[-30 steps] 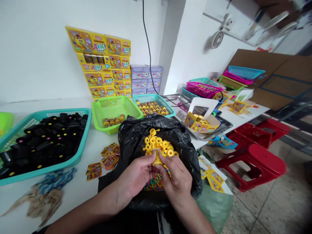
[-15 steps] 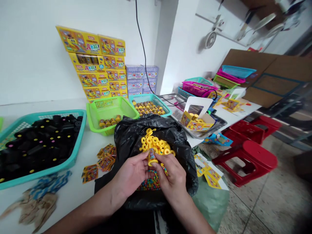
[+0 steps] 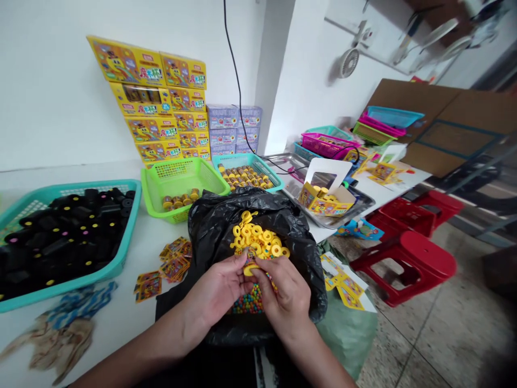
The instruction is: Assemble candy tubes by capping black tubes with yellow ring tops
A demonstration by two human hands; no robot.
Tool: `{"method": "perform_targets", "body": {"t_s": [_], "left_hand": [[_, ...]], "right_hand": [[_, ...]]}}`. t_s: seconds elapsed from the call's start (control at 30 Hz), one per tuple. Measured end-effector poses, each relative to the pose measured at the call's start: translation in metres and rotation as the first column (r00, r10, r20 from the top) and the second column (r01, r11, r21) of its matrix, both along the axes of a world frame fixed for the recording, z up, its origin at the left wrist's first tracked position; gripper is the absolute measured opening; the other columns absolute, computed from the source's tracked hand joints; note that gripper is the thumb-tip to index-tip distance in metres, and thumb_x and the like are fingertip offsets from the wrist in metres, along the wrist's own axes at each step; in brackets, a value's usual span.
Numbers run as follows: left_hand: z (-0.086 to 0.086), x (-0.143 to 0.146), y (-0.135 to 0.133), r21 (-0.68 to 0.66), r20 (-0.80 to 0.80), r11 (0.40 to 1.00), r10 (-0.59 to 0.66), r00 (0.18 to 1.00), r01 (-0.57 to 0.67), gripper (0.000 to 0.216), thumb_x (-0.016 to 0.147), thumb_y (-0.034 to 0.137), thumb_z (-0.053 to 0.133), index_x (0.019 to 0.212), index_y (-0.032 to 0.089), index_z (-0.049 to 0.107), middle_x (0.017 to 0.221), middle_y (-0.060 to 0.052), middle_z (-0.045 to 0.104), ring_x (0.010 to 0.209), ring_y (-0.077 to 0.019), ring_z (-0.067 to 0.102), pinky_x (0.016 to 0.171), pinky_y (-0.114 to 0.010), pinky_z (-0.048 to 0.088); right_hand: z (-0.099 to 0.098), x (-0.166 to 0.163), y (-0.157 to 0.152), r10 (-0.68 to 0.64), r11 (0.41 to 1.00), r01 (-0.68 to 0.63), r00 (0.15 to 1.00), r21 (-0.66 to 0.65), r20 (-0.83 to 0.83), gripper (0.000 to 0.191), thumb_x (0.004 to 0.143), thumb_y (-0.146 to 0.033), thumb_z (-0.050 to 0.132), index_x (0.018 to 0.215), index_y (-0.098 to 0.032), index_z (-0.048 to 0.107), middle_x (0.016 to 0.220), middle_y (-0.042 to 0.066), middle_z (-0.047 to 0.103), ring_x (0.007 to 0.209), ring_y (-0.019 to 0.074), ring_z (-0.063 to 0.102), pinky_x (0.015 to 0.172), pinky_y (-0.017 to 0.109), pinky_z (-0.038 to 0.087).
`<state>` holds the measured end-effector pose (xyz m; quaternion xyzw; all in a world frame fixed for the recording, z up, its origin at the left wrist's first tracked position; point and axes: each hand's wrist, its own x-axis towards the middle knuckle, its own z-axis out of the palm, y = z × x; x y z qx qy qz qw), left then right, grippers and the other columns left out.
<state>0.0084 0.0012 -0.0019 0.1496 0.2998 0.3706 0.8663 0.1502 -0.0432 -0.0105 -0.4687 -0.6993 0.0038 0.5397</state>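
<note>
Between the fingertips of my left hand (image 3: 216, 291) and my right hand (image 3: 285, 288) is a small labelled container (image 3: 251, 262) with a yellow end. Both hands are closed on it, and fingers cover part of its sides. They hold it above a black plastic bag (image 3: 210, 226). Inside the bag, yellow ring-shaped pieces (image 3: 260, 237) are heaped behind my hands. Small multicoloured beads (image 3: 250, 302) show below the container, partly hidden by my hands. Printed cards (image 3: 175, 261) lie on the table left of the bag.
At left stands a teal basket (image 3: 131, 215) of black pieces. Small containers fill part of a green basket (image 3: 155, 196) and a blue basket (image 3: 278, 180). Yellow boxes (image 3: 151, 99) are stacked by the wall. An open carton (image 3: 327, 202) rests on a metal tray; red stools (image 3: 407, 264) stand at right.
The container has tilted in my fingers, so its yellow end now faces me more and less of its label shows. Both hands stay on it over the bag. The view has shifted slightly.
</note>
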Motion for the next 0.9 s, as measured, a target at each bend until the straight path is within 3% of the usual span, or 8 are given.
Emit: {"method": "perform_targets", "body": {"t_s": [0.1, 0.23, 0.5, 0.7, 0.9], "left_hand": [[-0.0004, -0.0032, 0.0012, -0.019, 0.019, 1.000, -0.023, 1.000, 0.023, 0.013, 0.086, 0.022, 0.067, 0.092, 0.011, 0.070, 0.086, -0.009, 0.069, 0.075, -0.0158, 0.064, 0.074, -0.028, 0.049], [-0.0015, -0.0052, 0.0014, 0.006, 0.051, 0.998, -0.060, 0.997, 0.060, 0.017, 0.091, 0.023, 0.059, 0.093, 0.009, 0.069, 0.086, -0.010, 0.070, 0.077, -0.0168, 0.064, 0.076, -0.029, 0.049], [0.0003, 0.0023, -0.0013, 0.050, 0.082, 0.999, -0.019, 0.996, 0.015, 0.018, 0.085, 0.027, 0.067, 0.090, 0.010, 0.068, 0.081, -0.009, 0.069, 0.073, -0.0178, 0.065, 0.071, -0.029, 0.048], [0.0005, 0.0007, 0.0022, 0.042, 0.165, 0.999, -0.021, 0.986, 0.014, 0.012, 0.086, 0.019, 0.062, 0.090, 0.010, 0.068, 0.083, -0.008, 0.069, 0.072, -0.0152, 0.063, 0.074, -0.029, 0.049], [0.0019, 0.0034, -0.0043, 0.041, 0.101, 0.999, -0.007, 0.995, 0.003, 0.014, 0.083, 0.024, 0.070, 0.087, 0.011, 0.067, 0.081, -0.006, 0.069, 0.069, -0.0135, 0.063, 0.069, -0.026, 0.049]], "right_hand": [[0.0033, 0.0013, 0.0009, 0.014, 0.999, -0.018, 0.998, -0.051, -0.063, 0.017, 0.088, -0.009, 0.064, 0.101, -0.019, 0.066, 0.082, 0.005, 0.067, 0.074, 0.0176, 0.064, 0.067, 0.031, 0.053], [0.0032, 0.0010, 0.0019, 0.020, 0.996, -0.022, 0.999, -0.082, -0.030, 0.011, 0.090, -0.009, 0.061, 0.094, -0.018, 0.065, 0.082, 0.006, 0.066, 0.076, 0.0180, 0.062, 0.068, 0.032, 0.052], [-0.0031, 0.0033, 0.0011, -0.007, 1.000, 0.007, 0.998, 0.001, 0.059, 0.013, 0.091, -0.006, 0.055, 0.091, -0.018, 0.060, 0.078, 0.004, 0.059, 0.071, 0.0158, 0.058, 0.063, 0.028, 0.049], [0.0041, 0.0040, 0.0076, 0.037, 0.999, -0.036, 0.998, -0.021, 0.059, 0.022, 0.091, -0.011, 0.060, 0.111, -0.019, 0.062, 0.091, 0.006, 0.066, 0.082, 0.0175, 0.064, 0.071, 0.030, 0.054], [-0.0002, 0.0005, 0.0016, 0.016, 1.000, -0.020, 0.988, 0.023, 0.153, 0.019, 0.089, -0.006, 0.059, 0.103, -0.018, 0.065, 0.080, 0.005, 0.064, 0.072, 0.0165, 0.061, 0.063, 0.029, 0.053]]}}
